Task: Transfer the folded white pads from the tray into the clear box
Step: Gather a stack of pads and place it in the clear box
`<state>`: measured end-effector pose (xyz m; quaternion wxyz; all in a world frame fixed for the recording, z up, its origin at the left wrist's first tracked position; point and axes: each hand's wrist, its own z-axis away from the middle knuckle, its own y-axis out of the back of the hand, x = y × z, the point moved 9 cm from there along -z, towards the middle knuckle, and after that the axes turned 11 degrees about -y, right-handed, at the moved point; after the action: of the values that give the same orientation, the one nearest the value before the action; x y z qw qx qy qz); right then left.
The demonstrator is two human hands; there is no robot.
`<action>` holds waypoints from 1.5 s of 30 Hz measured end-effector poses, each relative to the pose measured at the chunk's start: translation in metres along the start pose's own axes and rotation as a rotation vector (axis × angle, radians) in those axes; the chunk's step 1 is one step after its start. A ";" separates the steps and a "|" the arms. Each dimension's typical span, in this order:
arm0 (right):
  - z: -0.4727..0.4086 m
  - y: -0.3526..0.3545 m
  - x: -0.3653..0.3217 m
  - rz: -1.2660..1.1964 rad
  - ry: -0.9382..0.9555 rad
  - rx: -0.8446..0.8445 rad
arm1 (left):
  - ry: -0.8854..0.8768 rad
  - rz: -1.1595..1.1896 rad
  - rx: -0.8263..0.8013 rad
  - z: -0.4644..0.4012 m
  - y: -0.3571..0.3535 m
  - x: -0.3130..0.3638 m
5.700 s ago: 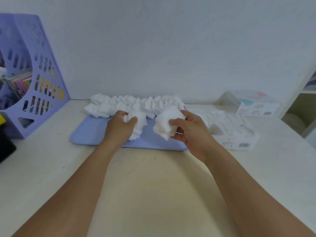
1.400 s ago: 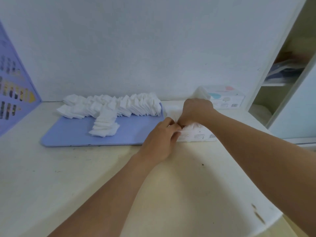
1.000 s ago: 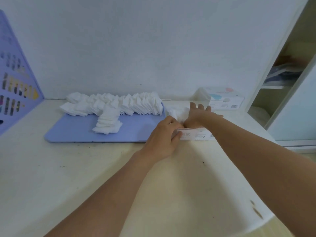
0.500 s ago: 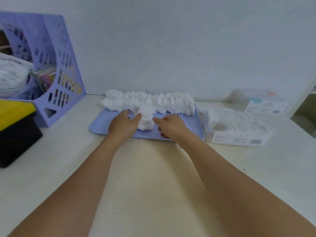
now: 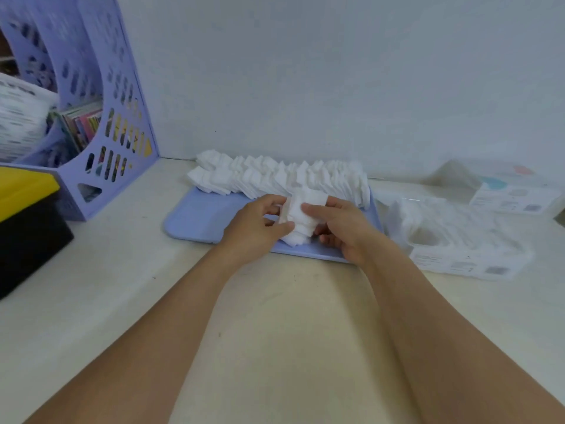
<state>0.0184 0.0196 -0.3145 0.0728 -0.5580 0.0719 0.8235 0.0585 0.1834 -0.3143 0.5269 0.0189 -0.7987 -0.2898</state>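
left hand: left hand point(image 5: 256, 228) is pressing the near-left side of a small stack of pads point(image 5: 301, 220), fingers curled onto it.
right hand: right hand point(image 5: 339, 228) is clamping the same stack from the right, thumb lying across the top pad.
pads: the stack is sitting just above the front of the tray point(image 5: 198, 215); a long leaning row of pads point(image 5: 281, 179) is filling the tray's back edge.
box: clear box point(image 5: 458, 237) is sitting just right of the tray, already holding white pads, with an open pocket at its near-left end.
step in hand: squaring up and lifting the stack, by my read.
doing it well: squeeze evenly from both sides, keep the thumb on top so the layers aren't fanning, carry it level, drop it into the open pocket.
risk: loose bottom pads are looking ragged and could be slipping out.
table: pale, scuffed; file rack point(image 5: 91, 102) and a yellow-and-black box point(image 5: 24, 221) at left.
room: plain light wall behind; another small carton point(image 5: 516, 194) beyond the clear box.
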 end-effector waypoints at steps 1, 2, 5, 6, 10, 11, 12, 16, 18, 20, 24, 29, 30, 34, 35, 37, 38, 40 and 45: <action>-0.001 0.001 0.001 -0.028 0.011 -0.010 | 0.000 -0.010 -0.009 0.000 0.000 -0.001; -0.001 0.003 0.001 -0.053 0.019 -0.006 | -0.005 -0.029 -0.011 0.001 -0.001 -0.001; 0.001 0.009 -0.005 -0.111 0.095 0.022 | -0.031 -0.117 0.000 0.003 0.000 0.003; 0.003 0.011 -0.008 -0.123 0.133 0.026 | -0.041 -0.146 0.013 0.004 0.001 0.005; 0.009 0.011 -0.012 -0.141 0.207 -0.041 | -0.078 -0.255 0.048 0.009 0.001 0.012; 0.009 0.010 -0.011 -0.132 0.211 -0.053 | -0.077 -0.270 0.053 0.010 0.001 0.013; 0.009 0.011 -0.010 -0.118 0.215 -0.050 | -0.073 -0.282 0.060 0.010 0.001 0.014; 0.006 0.014 -0.009 -0.085 0.230 -0.034 | -0.081 -0.292 0.085 0.012 0.002 0.020; 0.007 0.014 -0.011 -0.069 0.258 -0.021 | -0.099 -0.270 0.090 0.013 0.002 0.022; 0.009 0.016 -0.015 -0.044 0.320 0.004 | -0.101 -0.267 0.078 0.013 0.002 0.022; 0.016 0.020 -0.028 0.164 0.510 0.167 | -0.076 -0.272 0.054 0.010 0.001 0.018; 0.022 0.025 -0.033 0.333 0.620 0.333 | -0.071 -0.260 0.044 0.008 0.000 0.016; 0.024 0.025 -0.034 0.334 0.628 0.339 | -0.071 -0.256 0.045 0.008 0.000 0.016; 0.021 0.032 -0.034 -0.093 0.442 0.183 | -0.063 -0.184 0.034 0.006 0.000 0.014; 0.021 0.036 -0.034 -0.225 0.379 0.139 | -0.042 -0.139 0.041 0.006 0.002 0.013; 0.021 0.040 -0.034 -0.395 0.294 0.053 | 0.014 0.058 0.133 0.006 0.011 0.016; 0.021 0.038 -0.034 -0.417 0.270 0.003 | 0.024 0.181 0.202 0.006 0.017 0.020; 0.022 0.023 -0.031 -0.358 0.241 -0.106 | 0.003 0.349 0.300 0.009 0.027 0.031; 0.038 -0.019 -0.035 -0.070 0.327 -0.220 | -0.020 0.435 0.143 0.011 0.006 0.053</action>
<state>0.0009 0.0442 -0.2686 0.0276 -0.6911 -0.0269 0.7217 0.0269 0.1757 -0.2699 0.5664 -0.1193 -0.8077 -0.1120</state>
